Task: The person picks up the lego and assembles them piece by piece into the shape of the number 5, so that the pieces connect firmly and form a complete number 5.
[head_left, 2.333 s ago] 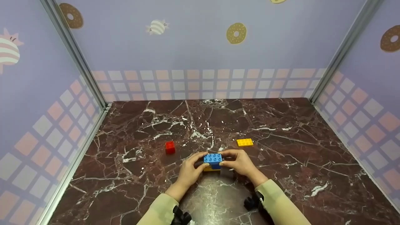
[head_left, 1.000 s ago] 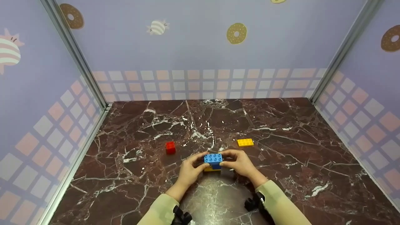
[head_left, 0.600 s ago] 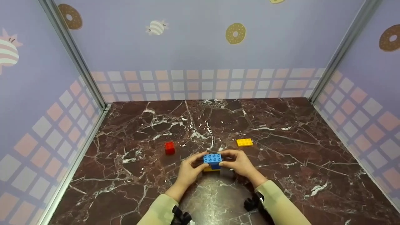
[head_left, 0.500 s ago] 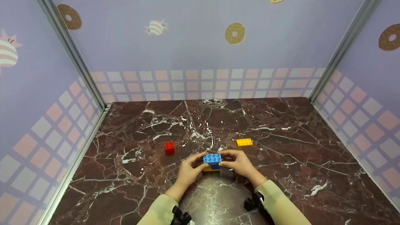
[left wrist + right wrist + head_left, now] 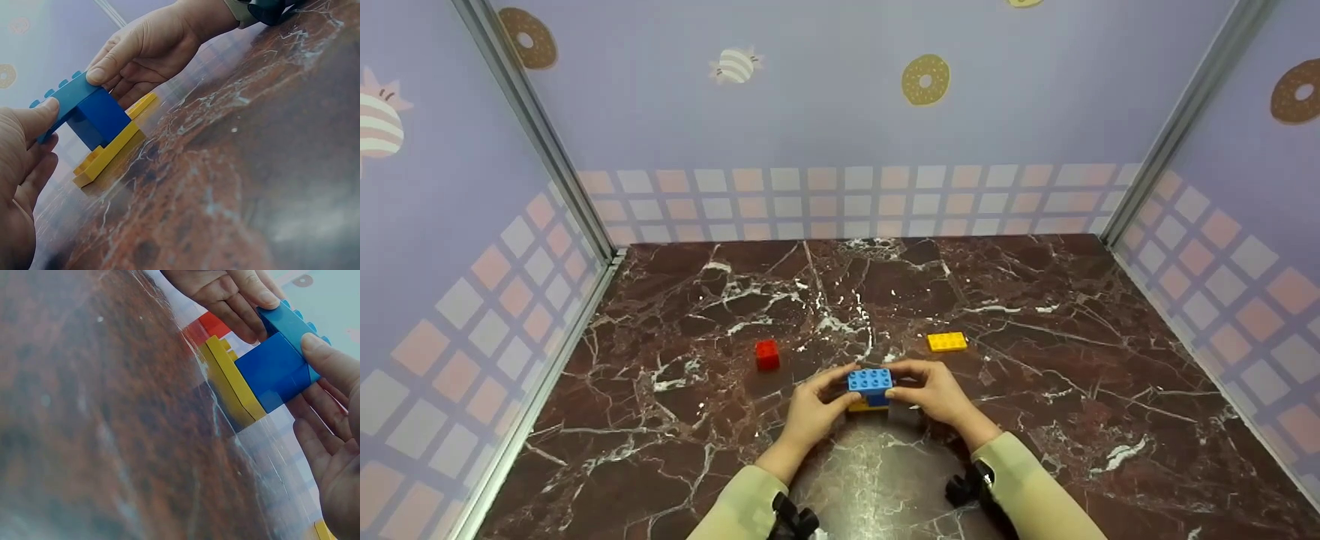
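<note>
Between the two hands stands a small stack of toy building bricks. Its top is a light blue studded plate (image 5: 870,379), its middle a dark blue brick (image 5: 275,371), its bottom a flat yellow plate (image 5: 112,154) on the table. My left hand (image 5: 812,409) pinches the left end of the light blue plate between thumb and fingers. At the opposite end, my right hand (image 5: 939,391) pinches the same plate, its thumb on the near side. The dark blue brick sits toward the right, leaving a gap under the plate's left end and bare yellow studs below.
A red brick (image 5: 767,355) lies to the left, beyond my left hand. Beyond my right hand is another flat yellow studded plate (image 5: 946,342). The dark marbled tabletop (image 5: 720,315) is bounded by patterned purple walls (image 5: 825,112) at the back and sides.
</note>
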### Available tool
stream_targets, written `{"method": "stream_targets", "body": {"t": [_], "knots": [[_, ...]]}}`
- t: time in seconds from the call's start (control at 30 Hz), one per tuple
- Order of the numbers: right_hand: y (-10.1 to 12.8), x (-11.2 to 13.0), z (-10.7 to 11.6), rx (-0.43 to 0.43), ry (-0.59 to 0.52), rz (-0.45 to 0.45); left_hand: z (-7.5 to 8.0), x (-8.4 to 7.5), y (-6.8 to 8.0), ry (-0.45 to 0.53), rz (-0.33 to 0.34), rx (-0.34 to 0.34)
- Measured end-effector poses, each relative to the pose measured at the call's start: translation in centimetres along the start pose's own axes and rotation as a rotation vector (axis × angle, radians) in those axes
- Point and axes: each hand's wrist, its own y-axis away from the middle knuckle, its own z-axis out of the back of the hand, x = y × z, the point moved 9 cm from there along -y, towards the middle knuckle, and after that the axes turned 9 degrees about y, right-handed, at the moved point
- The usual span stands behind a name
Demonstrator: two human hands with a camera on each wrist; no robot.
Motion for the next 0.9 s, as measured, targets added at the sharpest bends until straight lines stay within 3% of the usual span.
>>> {"method": "stream_targets", "body": {"t": [0.33,0.5,0.9], "knots": [[0.1,0.0,0.0,-0.002,-0.015,0.005,0.4,0.4,0.0,0.041,0.037,-0.002],[0.0,0.0,0.0,-0.005,-0.011,0.005,0.7,0.2,-0.1,0.059,0.019,-0.017],[0.2,0.0,-0.1,0.007,-0.033,-0.012,2.5,-0.1,-0.4,0.097,-0.042,-0.129]]}}
